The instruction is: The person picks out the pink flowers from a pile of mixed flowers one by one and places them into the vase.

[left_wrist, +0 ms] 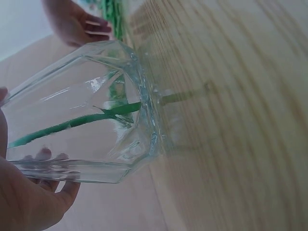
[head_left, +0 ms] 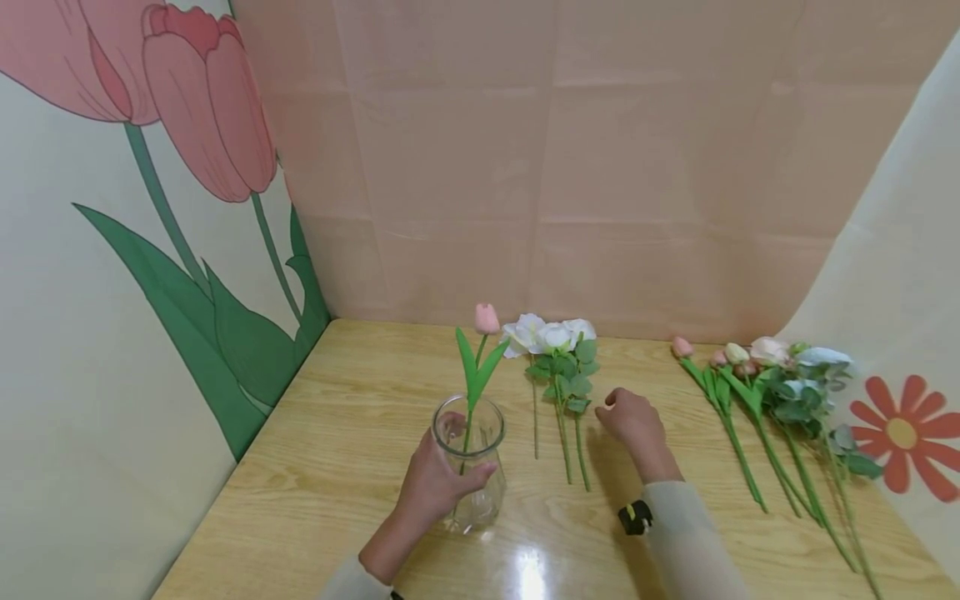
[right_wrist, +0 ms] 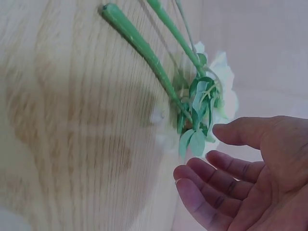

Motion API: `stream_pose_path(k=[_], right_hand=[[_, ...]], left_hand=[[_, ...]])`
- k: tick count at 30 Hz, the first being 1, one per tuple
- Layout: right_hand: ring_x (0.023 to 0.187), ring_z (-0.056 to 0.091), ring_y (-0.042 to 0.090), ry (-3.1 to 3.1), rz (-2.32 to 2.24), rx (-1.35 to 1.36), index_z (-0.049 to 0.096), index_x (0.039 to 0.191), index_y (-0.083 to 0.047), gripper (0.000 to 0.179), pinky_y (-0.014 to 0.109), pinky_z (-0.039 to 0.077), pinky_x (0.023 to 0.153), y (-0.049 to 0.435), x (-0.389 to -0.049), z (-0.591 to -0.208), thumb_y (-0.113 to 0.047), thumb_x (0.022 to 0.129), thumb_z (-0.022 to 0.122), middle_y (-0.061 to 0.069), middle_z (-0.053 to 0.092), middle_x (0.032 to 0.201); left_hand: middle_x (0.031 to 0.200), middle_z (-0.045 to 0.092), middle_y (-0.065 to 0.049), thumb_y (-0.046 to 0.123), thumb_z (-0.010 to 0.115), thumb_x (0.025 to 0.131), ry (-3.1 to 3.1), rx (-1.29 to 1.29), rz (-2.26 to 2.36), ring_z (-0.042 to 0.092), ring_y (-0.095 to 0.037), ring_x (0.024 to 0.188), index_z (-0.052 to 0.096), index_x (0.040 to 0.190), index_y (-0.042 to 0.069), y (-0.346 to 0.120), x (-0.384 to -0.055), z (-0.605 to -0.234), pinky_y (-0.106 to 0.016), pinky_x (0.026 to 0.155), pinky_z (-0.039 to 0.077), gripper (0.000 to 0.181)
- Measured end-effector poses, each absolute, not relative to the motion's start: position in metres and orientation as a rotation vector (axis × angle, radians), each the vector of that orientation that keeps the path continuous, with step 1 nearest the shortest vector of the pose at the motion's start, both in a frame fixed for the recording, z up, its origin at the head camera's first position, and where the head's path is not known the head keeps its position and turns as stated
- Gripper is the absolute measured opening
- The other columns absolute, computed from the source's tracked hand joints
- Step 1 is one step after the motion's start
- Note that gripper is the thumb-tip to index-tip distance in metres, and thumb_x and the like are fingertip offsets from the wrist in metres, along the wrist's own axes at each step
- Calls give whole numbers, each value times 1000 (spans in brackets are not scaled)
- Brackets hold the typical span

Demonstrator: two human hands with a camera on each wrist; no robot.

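Note:
My left hand (head_left: 438,473) grips a clear glass vase (head_left: 480,500) round its neck, thumb on the near side. The vase stands upright on the wooden table. In it is one pink tulip (head_left: 486,319) with green leaves; the stem (left_wrist: 62,127) runs down through the glass in the left wrist view. To the right, my right hand (head_left: 633,423) hovers with loosely bent fingers and nothing in them. White flowers (head_left: 557,337) with green leaves lie just left of that hand, stems toward me. The right wrist view shows the fingertips (right_wrist: 190,190) close to the leaves.
On the right side of the table (head_left: 360,400) lies a row of flowers: pink tulips (head_left: 682,347), a pale pink bloom (head_left: 770,351) and light blue flowers (head_left: 822,358). A pinkish backdrop (head_left: 585,167) rises behind; a tulip-printed cloth (head_left: 187,250) borders the left.

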State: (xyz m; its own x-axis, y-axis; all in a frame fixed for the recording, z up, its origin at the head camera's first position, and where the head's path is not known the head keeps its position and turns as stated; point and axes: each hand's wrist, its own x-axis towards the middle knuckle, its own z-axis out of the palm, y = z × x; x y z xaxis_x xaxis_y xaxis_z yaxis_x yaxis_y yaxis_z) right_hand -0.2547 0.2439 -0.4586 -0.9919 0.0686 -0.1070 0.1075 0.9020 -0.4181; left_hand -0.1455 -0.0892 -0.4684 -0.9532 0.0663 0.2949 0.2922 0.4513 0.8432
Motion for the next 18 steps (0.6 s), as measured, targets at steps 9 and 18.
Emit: stream_pose_path(k=[9, 18], right_hand=[[99, 63, 45, 2950, -652, 155, 55, 129, 10, 48, 53, 54, 76, 255, -252, -456, -29, 101, 57, 32, 62, 122], [106, 60, 51, 2969, -627, 155, 53, 130, 10, 50, 57, 52, 81, 269, -249, -457, -29, 101, 56, 34, 59, 127]], left_hand=[[132, 60, -14, 49, 87, 73, -2500, -308, -1488, 59, -38, 122, 48, 136, 13, -89, -145, -468, -61, 100, 48, 82], [132, 60, -14, 49, 87, 72, -2502, -293, -1495, 59, -38, 122, 50, 135, 14, -89, -145, -467, -61, 100, 48, 82]])
